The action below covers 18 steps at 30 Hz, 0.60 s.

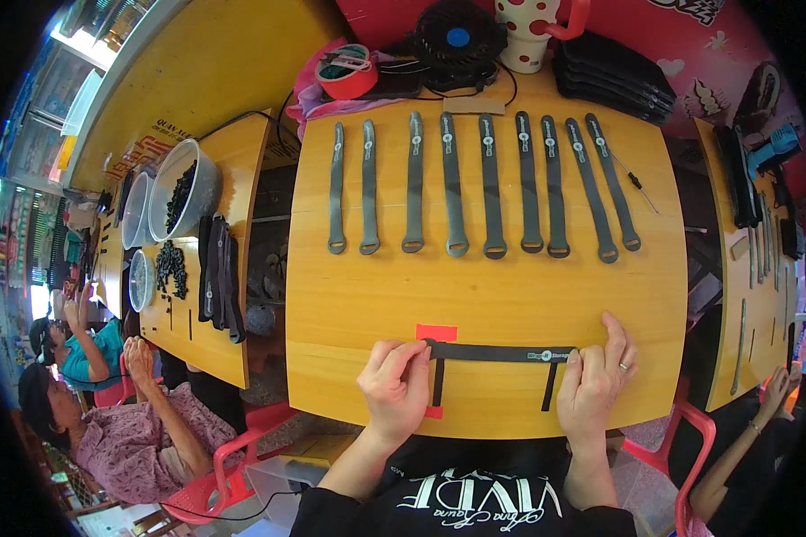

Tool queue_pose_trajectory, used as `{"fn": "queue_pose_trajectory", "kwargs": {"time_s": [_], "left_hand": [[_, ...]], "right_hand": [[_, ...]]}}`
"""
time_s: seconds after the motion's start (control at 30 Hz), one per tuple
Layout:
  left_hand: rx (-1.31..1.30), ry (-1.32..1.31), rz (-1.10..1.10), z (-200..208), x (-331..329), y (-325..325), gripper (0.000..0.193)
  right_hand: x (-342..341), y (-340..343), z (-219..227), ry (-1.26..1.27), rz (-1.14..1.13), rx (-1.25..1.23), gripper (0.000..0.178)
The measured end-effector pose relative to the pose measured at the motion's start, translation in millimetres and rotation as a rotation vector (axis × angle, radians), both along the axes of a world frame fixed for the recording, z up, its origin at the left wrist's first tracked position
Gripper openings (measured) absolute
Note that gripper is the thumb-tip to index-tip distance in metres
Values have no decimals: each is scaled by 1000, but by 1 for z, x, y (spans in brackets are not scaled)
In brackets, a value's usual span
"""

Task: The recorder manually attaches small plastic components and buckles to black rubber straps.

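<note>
A dark grey strap (488, 353) with a printed label lies stretched crosswise near the table's front edge. At its left end, my left hand (392, 385) pinches it between thumb and fingers. My right hand (595, 380) grips the other end, its index finger stretched away. Two thin black strips (438, 385) run toward me from under the strap, one near each end. Pieces of red tape (436, 333) stick to the wood by the left strip. Farther back, several grey straps (450, 179) lie lengthwise in a row, their slotted ends toward me.
The wooden table (358, 304) also bears a screwdriver (636, 182), a black fan (457, 40), a spotted mug (527, 36), a red tape roll (346, 73) and stacked black straps (611, 76). People work at side tables, one with plastic tubs (208, 179). Red chairs (672, 456) stand nearby.
</note>
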<state>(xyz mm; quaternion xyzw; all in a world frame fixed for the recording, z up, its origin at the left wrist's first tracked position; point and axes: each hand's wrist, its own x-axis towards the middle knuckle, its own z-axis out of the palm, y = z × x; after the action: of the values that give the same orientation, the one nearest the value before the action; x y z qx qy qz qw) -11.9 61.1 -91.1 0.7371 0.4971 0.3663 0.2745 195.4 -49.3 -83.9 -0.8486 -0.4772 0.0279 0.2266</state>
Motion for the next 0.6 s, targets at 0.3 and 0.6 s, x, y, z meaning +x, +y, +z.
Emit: {"fn": "queue_pose_trajectory", "kwargs": {"time_s": [0.3, 0.6], "left_hand": [[-4, -3, -10, 0, 0, 0, 11], [-2, -2, -9, 1, 2, -1, 10]], "right_hand": [[0, 2, 1, -8, -1, 4, 9], [0, 1, 0, -10, 8, 15, 9]]}}
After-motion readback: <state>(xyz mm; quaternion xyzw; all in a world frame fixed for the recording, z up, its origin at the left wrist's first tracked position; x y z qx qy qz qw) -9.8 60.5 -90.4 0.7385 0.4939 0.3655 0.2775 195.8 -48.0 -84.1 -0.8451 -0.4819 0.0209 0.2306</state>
